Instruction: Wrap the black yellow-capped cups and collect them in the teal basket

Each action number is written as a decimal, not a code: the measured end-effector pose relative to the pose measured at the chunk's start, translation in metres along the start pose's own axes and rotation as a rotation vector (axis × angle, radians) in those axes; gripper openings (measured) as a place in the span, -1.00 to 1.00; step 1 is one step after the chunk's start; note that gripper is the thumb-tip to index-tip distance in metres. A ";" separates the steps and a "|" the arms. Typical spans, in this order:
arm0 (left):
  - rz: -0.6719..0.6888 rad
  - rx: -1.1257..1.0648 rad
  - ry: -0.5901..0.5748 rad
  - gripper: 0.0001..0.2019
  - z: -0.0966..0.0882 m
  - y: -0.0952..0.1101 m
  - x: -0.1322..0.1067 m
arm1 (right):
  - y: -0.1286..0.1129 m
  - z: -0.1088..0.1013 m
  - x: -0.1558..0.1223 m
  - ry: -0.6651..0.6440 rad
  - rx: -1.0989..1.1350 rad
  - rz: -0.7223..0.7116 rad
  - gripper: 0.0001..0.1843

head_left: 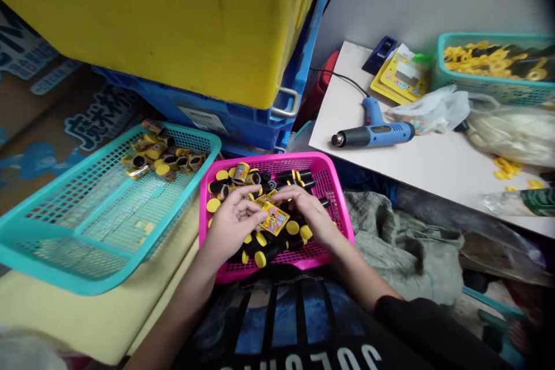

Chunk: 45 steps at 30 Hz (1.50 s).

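Observation:
My left hand [236, 221] is over the pink basket [340, 208], its thumb and fingers closed at the left edge of a printed yellow label [276, 219]. My right hand [310, 214] hovers on the label's other side, fingers loosely bent and apart, with the tips close to its upper edge. The right thumb is hidden. Beneath both hands lie several small black cylinders with yellow caps [261, 258]. One cylinder wrapped in a printed label [241, 172] lies near the basket's far side.
At left, a turquoise basket [173, 208] holds several wrapped cylinders [165, 169]. Yellow [195, 23] and blue crates [243, 121] stand ahead. On the white table [342, 87] at right are a blue heat gun [377, 134], a plastic bag [433, 108] and a basket of yellow parts [494, 60].

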<state>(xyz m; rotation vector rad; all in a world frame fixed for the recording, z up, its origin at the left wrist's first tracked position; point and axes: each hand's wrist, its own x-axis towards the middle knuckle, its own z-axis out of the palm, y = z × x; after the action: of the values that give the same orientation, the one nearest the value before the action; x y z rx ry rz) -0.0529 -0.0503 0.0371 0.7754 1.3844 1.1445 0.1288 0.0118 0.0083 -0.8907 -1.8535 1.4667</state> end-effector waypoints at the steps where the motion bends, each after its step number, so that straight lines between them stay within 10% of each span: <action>1: -0.017 0.006 -0.027 -0.48 -0.001 0.001 0.000 | -0.001 0.001 0.003 -0.089 0.032 0.061 -0.41; 10: -0.039 -0.019 -0.013 -0.58 0.006 -0.013 -0.001 | 0.006 0.023 0.005 0.014 0.059 0.263 -0.34; 18: 0.109 0.108 0.101 -0.72 -0.004 -0.011 0.003 | 0.045 -0.033 0.064 -0.082 -1.026 0.328 -0.67; 45: 0.064 0.114 0.110 -0.62 -0.005 -0.008 -0.001 | 0.061 -0.027 0.057 -0.114 -0.935 0.318 -0.49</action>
<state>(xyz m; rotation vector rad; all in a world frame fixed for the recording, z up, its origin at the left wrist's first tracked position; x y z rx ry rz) -0.0560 -0.0549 0.0295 0.8534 1.5368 1.1810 0.1253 0.0831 -0.0430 -1.6024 -2.6137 0.7495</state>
